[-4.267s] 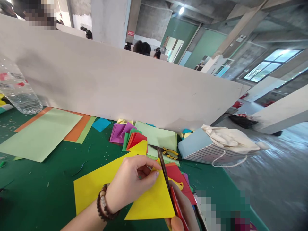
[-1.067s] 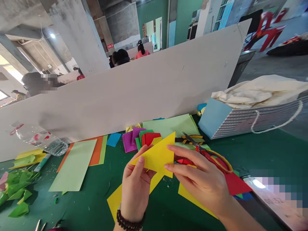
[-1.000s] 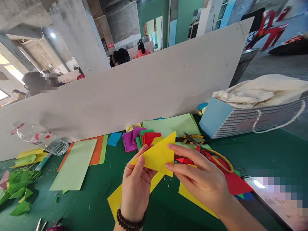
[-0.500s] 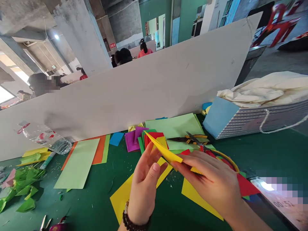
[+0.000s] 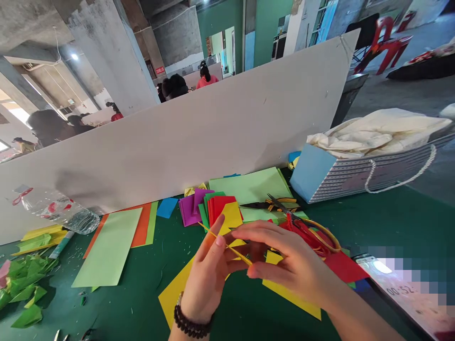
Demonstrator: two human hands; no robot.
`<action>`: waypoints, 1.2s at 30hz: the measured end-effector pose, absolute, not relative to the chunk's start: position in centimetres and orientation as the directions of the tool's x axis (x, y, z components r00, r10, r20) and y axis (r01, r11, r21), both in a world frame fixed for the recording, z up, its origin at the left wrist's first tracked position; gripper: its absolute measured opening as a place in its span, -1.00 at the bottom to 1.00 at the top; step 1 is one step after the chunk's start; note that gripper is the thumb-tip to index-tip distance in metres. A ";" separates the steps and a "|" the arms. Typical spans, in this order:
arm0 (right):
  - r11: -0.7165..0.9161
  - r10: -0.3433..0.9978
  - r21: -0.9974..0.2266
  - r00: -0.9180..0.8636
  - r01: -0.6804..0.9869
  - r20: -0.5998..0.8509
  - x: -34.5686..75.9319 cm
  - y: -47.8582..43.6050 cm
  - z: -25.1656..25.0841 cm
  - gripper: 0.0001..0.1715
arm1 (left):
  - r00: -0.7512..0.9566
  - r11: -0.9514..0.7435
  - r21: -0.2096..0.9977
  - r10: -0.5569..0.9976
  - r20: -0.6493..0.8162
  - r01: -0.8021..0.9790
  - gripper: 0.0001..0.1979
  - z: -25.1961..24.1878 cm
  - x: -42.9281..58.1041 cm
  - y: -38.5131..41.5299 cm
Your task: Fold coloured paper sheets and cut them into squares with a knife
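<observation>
A folded piece of yellow paper [image 5: 242,256] is held up over the table, seen almost edge-on as a thin slanting strip. My left hand [image 5: 208,277], with dark beads at the wrist, pinches it between thumb and fingers. The fingers of my right hand [image 5: 287,253] close round its lower right end. Beneath my hands lie two flat yellow sheets, one at the left [image 5: 177,289] and one at the right [image 5: 295,291]. Just beyond them are small stacks of purple [image 5: 188,208], red [image 5: 220,208] and yellow paper [image 5: 231,215].
Scissors with red handles [image 5: 309,237] and pliers [image 5: 284,206] lie right of centre. A phone [image 5: 394,284] is at the right, with a paper bag [image 5: 316,173] behind. Pale green sheets [image 5: 110,251], a plastic bottle [image 5: 80,218] and green paper leaves [image 5: 28,279] lie left. A white partition [image 5: 199,137] stands behind.
The yellow paper has turned from showing its broad face to nearly edge-on and sits lower. My right hand has shifted left, its fingers now curled around the paper's end. The view has shifted slightly.
</observation>
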State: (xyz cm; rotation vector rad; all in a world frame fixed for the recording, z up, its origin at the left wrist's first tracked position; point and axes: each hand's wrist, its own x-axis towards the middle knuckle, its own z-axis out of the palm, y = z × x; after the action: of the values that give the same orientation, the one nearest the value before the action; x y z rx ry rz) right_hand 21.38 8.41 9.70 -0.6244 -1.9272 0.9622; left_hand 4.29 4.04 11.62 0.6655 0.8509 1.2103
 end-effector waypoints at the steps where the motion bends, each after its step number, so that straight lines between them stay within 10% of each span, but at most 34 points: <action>1: 0.536 0.724 -0.844 -0.523 0.015 0.450 21.6 8.6 9.6 -0.52 | 0.150 0.258 0.823 0.966 -0.211 -0.506 -0.24 11.8 4.3 4.0; 10: 0.479 0.656 -0.875 -0.636 -0.064 0.406 22.9 9.1 9.8 -0.55 | 0.269 0.350 0.775 0.933 -0.239 -0.526 -0.32 11.8 4.0 4.0; 20: 0.249 0.933 -0.967 -0.280 0.055 0.224 23.7 9.4 9.9 -0.57 | 0.035 0.344 0.800 0.926 -0.377 -0.491 -0.74 12.9 2.9 4.3; 36: 0.123 0.921 -0.985 -0.382 0.117 0.070 23.6 10.0 10.0 -0.50 | -0.031 0.244 0.845 0.956 -0.293 -0.475 -0.69 12.4 1.6 5.3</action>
State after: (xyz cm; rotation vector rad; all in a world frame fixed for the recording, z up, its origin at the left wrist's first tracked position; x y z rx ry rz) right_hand 23.59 9.96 10.04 -1.0274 -1.6429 1.3400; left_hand 1.57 5.29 12.41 0.6012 1.0362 1.2643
